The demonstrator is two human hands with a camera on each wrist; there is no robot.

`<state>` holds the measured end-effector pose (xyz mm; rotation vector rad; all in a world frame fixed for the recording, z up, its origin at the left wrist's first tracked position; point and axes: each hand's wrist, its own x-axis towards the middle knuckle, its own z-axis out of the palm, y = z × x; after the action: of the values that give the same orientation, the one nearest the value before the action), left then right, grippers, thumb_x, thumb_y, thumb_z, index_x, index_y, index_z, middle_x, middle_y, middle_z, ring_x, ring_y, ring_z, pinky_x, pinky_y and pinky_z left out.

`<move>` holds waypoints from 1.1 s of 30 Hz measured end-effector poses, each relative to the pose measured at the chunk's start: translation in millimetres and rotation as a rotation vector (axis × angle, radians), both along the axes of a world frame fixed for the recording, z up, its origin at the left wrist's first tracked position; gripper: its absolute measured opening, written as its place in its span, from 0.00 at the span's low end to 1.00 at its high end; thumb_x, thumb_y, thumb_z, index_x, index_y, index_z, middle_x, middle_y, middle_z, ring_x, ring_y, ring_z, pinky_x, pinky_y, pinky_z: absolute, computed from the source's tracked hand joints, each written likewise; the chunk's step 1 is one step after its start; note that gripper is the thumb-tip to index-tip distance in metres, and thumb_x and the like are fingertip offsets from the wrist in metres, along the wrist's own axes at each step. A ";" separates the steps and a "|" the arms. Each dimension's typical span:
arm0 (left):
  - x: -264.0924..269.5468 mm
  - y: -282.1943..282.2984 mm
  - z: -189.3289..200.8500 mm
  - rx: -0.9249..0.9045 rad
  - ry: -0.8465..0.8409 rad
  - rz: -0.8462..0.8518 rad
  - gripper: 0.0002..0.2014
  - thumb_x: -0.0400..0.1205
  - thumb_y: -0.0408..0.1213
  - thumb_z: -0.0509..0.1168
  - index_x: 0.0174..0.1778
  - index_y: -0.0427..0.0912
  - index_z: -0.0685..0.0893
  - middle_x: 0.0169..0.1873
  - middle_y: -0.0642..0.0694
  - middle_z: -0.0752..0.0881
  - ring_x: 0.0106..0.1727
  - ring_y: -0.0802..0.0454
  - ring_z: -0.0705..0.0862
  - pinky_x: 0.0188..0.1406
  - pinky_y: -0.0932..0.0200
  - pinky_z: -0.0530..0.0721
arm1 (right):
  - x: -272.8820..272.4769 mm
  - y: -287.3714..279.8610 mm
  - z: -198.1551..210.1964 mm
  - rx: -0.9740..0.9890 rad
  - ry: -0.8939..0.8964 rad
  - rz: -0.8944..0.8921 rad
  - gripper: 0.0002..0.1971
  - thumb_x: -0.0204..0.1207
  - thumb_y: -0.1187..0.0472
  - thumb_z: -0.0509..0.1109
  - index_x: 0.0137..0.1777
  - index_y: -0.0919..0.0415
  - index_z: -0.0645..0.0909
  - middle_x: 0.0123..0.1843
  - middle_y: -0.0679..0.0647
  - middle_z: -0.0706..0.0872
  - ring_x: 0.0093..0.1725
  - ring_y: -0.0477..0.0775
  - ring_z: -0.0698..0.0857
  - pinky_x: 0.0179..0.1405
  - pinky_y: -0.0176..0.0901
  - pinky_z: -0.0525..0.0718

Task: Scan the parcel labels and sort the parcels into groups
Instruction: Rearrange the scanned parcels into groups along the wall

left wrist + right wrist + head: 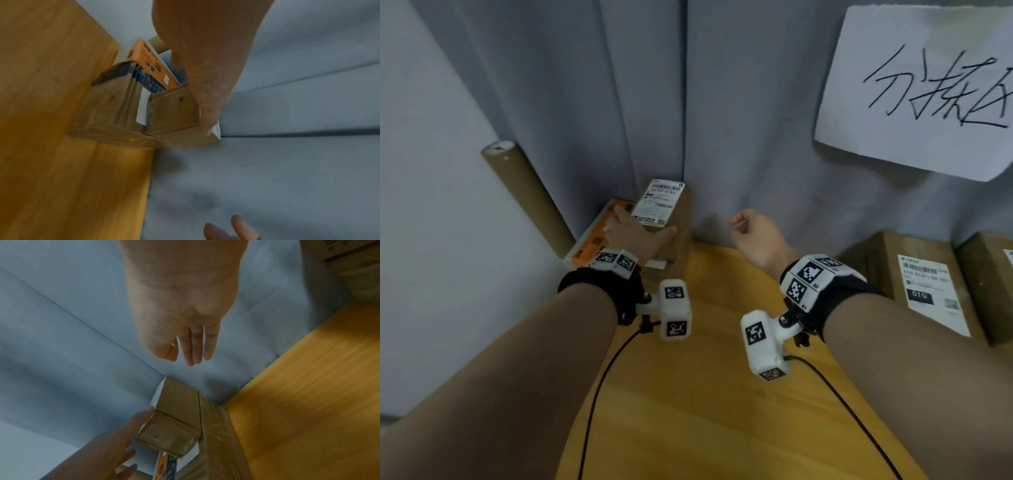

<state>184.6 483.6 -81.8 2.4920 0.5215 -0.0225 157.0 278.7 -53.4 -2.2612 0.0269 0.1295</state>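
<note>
A small brown parcel point(659, 202) point(172, 112) point(176, 402) with a white barcode label on top sits on a larger taped box point(107, 104) in the table's far left corner. An orange parcel point(589, 246) point(150, 61) lies just left of it. My left hand point(640, 226) point(205, 81) rests flat on the small parcel's top, fingers straight, thumb spread across the lid. My right hand point(750, 229) point(185, 331) hovers to the right of that stack, in front of the curtain, with relaxed fingers and nothing in it.
Two more labelled brown parcels point(924, 284) point(993, 284) stand at the right along the grey curtain point(722, 120). A cardboard tube point(527, 192) leans in the left corner. A handwritten paper sign point(928, 89) hangs on the curtain. The wooden table point(722, 394) stretches towards me.
</note>
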 end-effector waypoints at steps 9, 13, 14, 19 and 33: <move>33.8 -13.9 -4.8 0.156 0.136 0.015 0.53 0.69 0.62 0.73 0.79 0.32 0.57 0.75 0.33 0.67 0.76 0.36 0.66 0.78 0.39 0.60 | 9.3 -15.7 -16.7 -0.017 0.065 -0.070 0.08 0.82 0.65 0.63 0.59 0.59 0.78 0.40 0.46 0.77 0.44 0.52 0.80 0.44 0.39 0.73; 3.6 -32.9 4.2 0.029 -0.042 -0.011 0.51 0.70 0.56 0.74 0.80 0.33 0.56 0.75 0.34 0.64 0.76 0.35 0.63 0.77 0.43 0.58 | -0.5 -31.3 -19.7 0.022 0.025 -0.114 0.09 0.81 0.66 0.63 0.60 0.61 0.79 0.38 0.46 0.78 0.34 0.44 0.77 0.33 0.35 0.74; -6.8 -40.8 7.4 -0.019 -0.078 -0.030 0.52 0.70 0.56 0.75 0.81 0.34 0.55 0.74 0.34 0.63 0.77 0.35 0.62 0.76 0.43 0.59 | -4.8 -36.4 -19.7 0.040 0.015 -0.129 0.10 0.81 0.66 0.64 0.60 0.61 0.79 0.38 0.47 0.79 0.35 0.45 0.77 0.34 0.36 0.74; -58.2 -82.1 28.2 -0.208 -0.066 -0.166 0.56 0.69 0.59 0.75 0.83 0.38 0.50 0.75 0.37 0.59 0.78 0.37 0.60 0.75 0.41 0.64 | -42.8 -74.7 -17.5 0.088 -0.085 -0.183 0.09 0.81 0.66 0.66 0.60 0.58 0.80 0.48 0.52 0.84 0.48 0.52 0.83 0.50 0.41 0.79; -148.8 -272.4 78.7 -0.305 -0.119 -0.578 0.43 0.72 0.64 0.71 0.81 0.61 0.60 0.59 0.48 0.61 0.68 0.42 0.70 0.66 0.53 0.75 | -184.2 -277.9 34.0 0.026 -0.350 -0.453 0.09 0.81 0.67 0.64 0.57 0.56 0.80 0.47 0.49 0.85 0.49 0.51 0.84 0.50 0.38 0.82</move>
<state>35.8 211.2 -3.1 2.2405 -0.2466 -0.1648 -27.2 0.9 -19.4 -2.1636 0.3455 -0.5008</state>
